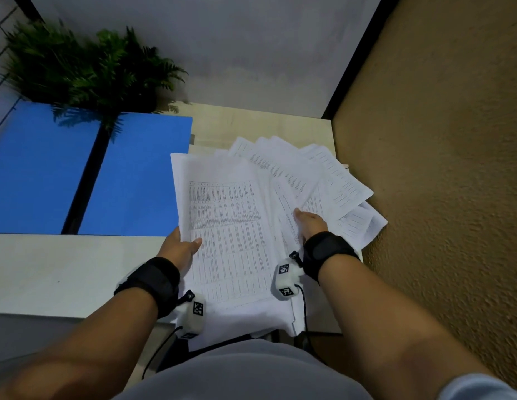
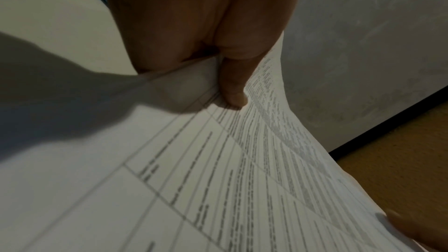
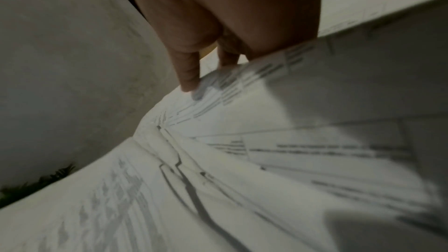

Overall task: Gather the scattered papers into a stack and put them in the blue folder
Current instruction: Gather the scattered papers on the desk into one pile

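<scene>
The table [image 1: 49, 272] carries the open blue folder [image 1: 136, 174], which lies flat just beyond and to the left of the left hand [image 1: 179, 249]. The papers [image 1: 231, 226] fan out between and beyond both hands. The left hand pinches their left edge, thumb on top, and the right hand [image 1: 310, 225] grips the sheets fanned to the right.
</scene>
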Tool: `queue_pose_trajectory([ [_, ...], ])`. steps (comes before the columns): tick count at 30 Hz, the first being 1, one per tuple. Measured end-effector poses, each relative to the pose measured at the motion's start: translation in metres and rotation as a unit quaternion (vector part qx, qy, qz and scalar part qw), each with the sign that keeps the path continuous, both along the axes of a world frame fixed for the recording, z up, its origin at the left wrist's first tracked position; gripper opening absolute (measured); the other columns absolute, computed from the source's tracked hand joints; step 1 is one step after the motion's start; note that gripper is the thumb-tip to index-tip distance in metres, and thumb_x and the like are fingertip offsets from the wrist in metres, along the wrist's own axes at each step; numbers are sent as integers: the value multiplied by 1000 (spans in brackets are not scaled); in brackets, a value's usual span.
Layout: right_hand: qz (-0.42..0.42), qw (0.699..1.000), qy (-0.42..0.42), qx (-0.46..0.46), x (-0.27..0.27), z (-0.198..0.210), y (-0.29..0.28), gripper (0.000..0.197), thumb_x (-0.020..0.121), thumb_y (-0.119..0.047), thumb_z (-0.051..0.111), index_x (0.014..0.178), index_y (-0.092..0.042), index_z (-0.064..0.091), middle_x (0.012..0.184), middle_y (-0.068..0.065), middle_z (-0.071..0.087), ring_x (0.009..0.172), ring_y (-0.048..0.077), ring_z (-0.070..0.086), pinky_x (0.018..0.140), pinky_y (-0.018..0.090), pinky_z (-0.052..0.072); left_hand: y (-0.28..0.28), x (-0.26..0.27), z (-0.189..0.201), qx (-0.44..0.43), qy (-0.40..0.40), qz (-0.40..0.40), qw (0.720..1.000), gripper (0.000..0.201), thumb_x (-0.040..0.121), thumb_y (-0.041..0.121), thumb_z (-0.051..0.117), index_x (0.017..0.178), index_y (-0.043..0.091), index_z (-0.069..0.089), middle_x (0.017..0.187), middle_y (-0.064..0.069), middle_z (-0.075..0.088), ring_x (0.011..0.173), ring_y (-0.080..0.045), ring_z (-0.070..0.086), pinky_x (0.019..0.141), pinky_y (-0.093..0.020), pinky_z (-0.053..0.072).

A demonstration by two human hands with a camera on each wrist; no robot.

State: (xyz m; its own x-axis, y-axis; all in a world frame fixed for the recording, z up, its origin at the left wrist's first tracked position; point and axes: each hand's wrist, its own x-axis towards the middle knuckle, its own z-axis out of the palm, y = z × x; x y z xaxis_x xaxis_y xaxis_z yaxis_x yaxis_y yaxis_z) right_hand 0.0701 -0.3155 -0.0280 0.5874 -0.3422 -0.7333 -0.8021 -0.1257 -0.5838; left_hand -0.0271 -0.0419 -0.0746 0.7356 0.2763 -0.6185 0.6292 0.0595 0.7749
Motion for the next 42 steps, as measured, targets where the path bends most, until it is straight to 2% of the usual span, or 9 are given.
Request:
queue_pose_trajectory([
  [2, 17, 999, 31, -39, 4, 1, 0, 65, 94, -50, 47, 136, -1, 48, 126, 15, 59, 115, 28, 57, 71, 26, 47, -1, 1, -1, -1, 9, -20, 1000, 46, 96, 4, 58, 140, 14, 49, 128, -8, 63, 120, -30, 58, 107, -42, 41],
  [4, 63, 994, 17, -87, 6, 0, 3, 61, 100, -46, 35, 137, 2, 45, 135, 20, 53, 124, 32, 52, 94, 35, 45, -4, 1, -1, 5, 14, -39, 999, 47, 96, 5, 58, 141, 13, 48, 132, -9, 61, 124, -31, 56, 108, -43, 41],
  [10, 146, 983, 10, -111, 21, 6, 15, 43, 103, -19, 38, 142, 0, 37, 147, 15, 43, 134, 29, 43, 107, 32, 35, -5, 1, -6, 14, 27, -40, 999, 46, 97, 1, 55, 141, 13, 47, 130, -10, 61, 118, -30, 57, 106, -43, 42],
  [16, 84, 978, -117, -154, 15, 5, -8, 37, 99, -9, 44, 134, 4, 49, 137, 18, 53, 124, 31, 51, 105, 30, 36, -4, 3, -6, 6, 23, -29, 999, 45, 97, 0, 53, 140, 14, 48, 128, -8, 61, 116, -29, 56, 102, -40, 42],
  [27, 276, 948, -14, -157, -9, 16, -73, 20, 99, -12, 47, 103, 2, 60, 107, 18, 61, 105, 30, 53, 88, 30, 38, 3, 8, -12, -19, 20, -63, 998, 51, 92, 13, 61, 141, 22, 49, 131, -4, 64, 123, -29, 58, 109, -48, 40],
  [29, 255, 963, -31, -81, -21, 10, -60, 40, 94, -28, 58, 120, 2, 54, 123, 14, 58, 120, 32, 52, 104, 39, 40, 1, 10, -10, -19, 24, -70, 997, 51, 94, 12, 60, 142, 21, 47, 132, -5, 63, 124, -30, 57, 111, -51, 39],
  [32, 221, 974, -32, -26, -36, -20, -47, 100, 55, -44, 89, 137, -11, 44, 136, 2, 55, 126, 29, 53, 103, 49, 46, -2, 11, -6, 4, 27, -70, 997, 50, 96, 13, 58, 144, 18, 44, 134, -7, 61, 125, -31, 56, 111, -51, 39],
  [36, 232, 963, -92, -99, -49, -6, -35, 34, 75, -3, 77, 107, 0, 65, 111, 13, 69, 101, 27, 65, 86, 30, 51, -3, 11, -3, 7, 27, -70, 997, 48, 99, 11, 55, 145, 15, 44, 134, -7, 60, 125, -29, 55, 104, -42, 41],
  [42, 163, 945, -203, -197, -35, 46, -68, 20, 88, -5, 61, 108, -1, 64, 106, 17, 68, 103, 32, 63, 88, 34, 48, -5, 10, -2, 24, 17, -44, 999, 46, 99, 7, 53, 143, 14, 46, 136, -9, 59, 125, -29, 54, 104, -39, 40],
])
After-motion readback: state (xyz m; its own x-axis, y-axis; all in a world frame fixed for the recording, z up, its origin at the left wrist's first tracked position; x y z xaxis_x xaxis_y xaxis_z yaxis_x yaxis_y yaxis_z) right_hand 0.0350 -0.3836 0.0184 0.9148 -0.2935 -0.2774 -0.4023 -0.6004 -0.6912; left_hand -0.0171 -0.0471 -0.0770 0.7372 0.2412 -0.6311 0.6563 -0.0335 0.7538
